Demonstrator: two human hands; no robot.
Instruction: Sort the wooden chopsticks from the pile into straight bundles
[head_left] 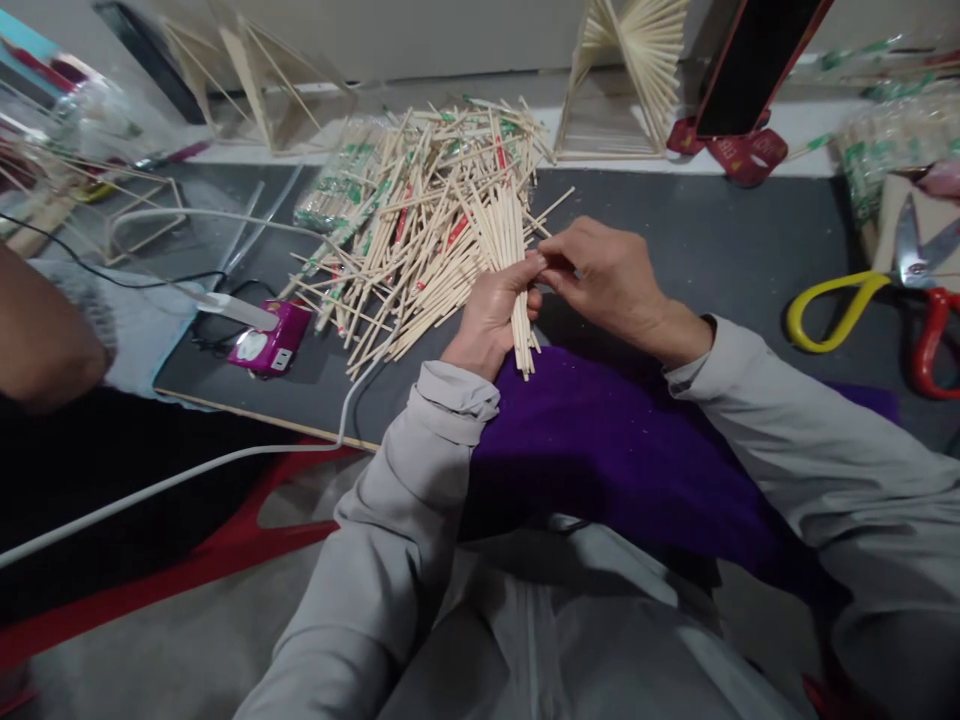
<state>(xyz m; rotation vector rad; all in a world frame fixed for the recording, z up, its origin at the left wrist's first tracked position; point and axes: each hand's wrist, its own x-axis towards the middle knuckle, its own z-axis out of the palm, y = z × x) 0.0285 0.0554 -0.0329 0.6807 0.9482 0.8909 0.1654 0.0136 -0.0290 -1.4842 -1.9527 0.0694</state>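
Note:
My left hand (491, 315) is wrapped round a bundle of pale wooden chopsticks (506, 230), whose ends fan out toward the back and stick out below the fist. Close against it, my right hand (604, 275) has thumb and fingertips pinched together at the left thumb. What those fingertips hold, if anything, is too small to make out. A large loose heap of chopsticks (420, 215) lies just behind and left of the bundle, some still in wrappers with green or red print. Purple cloth (585, 420) covers my lap below both hands.
Yellow-and-red-handled scissors (870, 300) lie at right. A purple power adapter (268, 338) with a white cable sits on the dark tabletop (637, 210) at left. Behind stand a twisted stick model (626, 85) and wooden frames (251, 85). Another person's arm (45, 330) shows at far left.

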